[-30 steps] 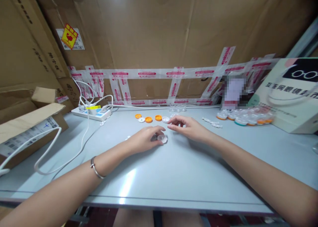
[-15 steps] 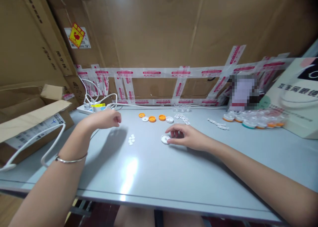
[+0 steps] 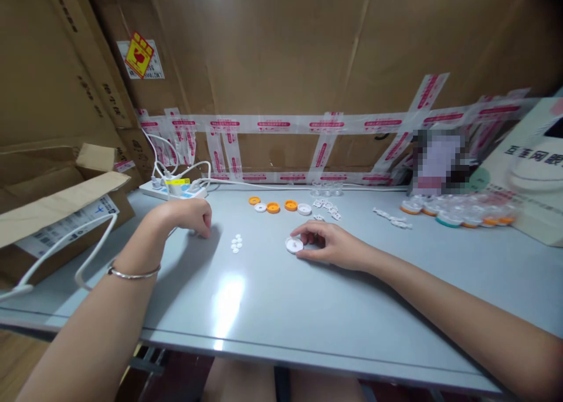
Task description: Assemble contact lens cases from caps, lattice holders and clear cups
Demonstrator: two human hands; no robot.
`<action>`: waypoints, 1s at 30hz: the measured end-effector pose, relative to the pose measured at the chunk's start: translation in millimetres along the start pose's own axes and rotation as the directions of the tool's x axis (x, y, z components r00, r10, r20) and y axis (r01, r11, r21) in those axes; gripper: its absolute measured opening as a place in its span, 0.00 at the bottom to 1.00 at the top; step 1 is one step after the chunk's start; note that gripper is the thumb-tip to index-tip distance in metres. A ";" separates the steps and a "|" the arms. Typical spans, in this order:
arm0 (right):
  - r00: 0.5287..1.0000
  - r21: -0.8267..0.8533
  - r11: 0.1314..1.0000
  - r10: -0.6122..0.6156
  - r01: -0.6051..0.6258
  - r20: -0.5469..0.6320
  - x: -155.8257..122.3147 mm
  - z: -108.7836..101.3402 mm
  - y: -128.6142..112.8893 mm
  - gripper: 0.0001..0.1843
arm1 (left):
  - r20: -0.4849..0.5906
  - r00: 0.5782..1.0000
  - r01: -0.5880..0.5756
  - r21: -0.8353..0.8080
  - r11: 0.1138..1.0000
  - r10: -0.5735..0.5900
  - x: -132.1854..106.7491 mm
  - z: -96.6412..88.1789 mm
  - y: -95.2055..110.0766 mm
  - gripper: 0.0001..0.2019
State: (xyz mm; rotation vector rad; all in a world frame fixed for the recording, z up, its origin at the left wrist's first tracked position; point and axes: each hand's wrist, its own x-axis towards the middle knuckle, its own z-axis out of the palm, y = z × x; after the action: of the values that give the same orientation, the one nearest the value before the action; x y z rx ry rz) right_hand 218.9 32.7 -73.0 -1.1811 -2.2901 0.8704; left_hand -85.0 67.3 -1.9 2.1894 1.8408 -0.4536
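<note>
My right hand (image 3: 329,240) rests on the table with thumb and fingertips closed around the right edge of a round white plastic cap (image 3: 294,246), which lies flat. A small piece shows in the cap's middle, too small to name. Over the table's left side is my left hand (image 3: 191,215), wrist bent and fingers curled downward with their tips together. What the left fingers hold, if anything, is hidden. Between the hands lies a cluster of small white discs (image 3: 237,243). Behind them sit orange rings (image 3: 273,208) and white rings (image 3: 304,209).
Small white plastic parts (image 3: 325,206) and clear pieces (image 3: 326,189) lie at the back. Further right are white strips (image 3: 392,219) and clear-domed pieces with coloured bases (image 3: 472,212). A power strip (image 3: 176,189) with cables and an open carton (image 3: 65,208) stand left.
My left hand has come down toward the tabletop, its fingers now pointing lower. My right hand stays at the white cap. The view has shifted slightly.
</note>
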 end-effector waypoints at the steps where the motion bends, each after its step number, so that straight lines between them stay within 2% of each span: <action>1: 1.000 -0.004 1.000 0.001 -0.001 -0.001 0.0 0.1 0.2 0.19 | 0.000 1.000 0.001 0.000 1.000 -0.001 1.1 1.1 1.2 0.11; 13: 1.000 -0.001 1.000 0.017 -0.017 -0.003 -0.1 -0.6 -0.4 0.19 | -0.003 1.000 -0.017 0.012 1.000 0.017 8.0 7.4 5.8 0.09; 20: 1.000 -0.004 1.000 0.029 -0.029 0.001 0.2 -0.2 -1.0 0.20 | -0.079 0.997 -0.009 0.098 0.995 0.017 6.9 11.4 9.0 0.10; 24: 1.000 -0.008 1.000 0.024 -0.024 -0.002 0.0 0.1 -1.0 0.20 | -0.159 0.986 -0.036 0.121 0.992 0.055 6.1 9.2 10.3 0.09; 27: 1.000 -0.015 1.000 0.011 -0.011 -0.016 0.2 0.7 -1.6 0.18 | -0.272 0.951 -0.119 0.125 0.985 0.150 3.9 6.9 22.9 0.07; 30: 1.000 -0.018 1.000 -0.001 0.000 -0.029 1.6 2.4 -2.0 0.16 | -0.412 0.841 -0.350 0.082 0.933 0.351 4.0 11.9 45.0 0.05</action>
State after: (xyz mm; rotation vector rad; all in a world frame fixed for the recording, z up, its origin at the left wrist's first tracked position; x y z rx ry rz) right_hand 215.5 32.3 -73.1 -1.1933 -2.2797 0.8283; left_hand -41.0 58.7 -15.0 2.7133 1.5437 0.1040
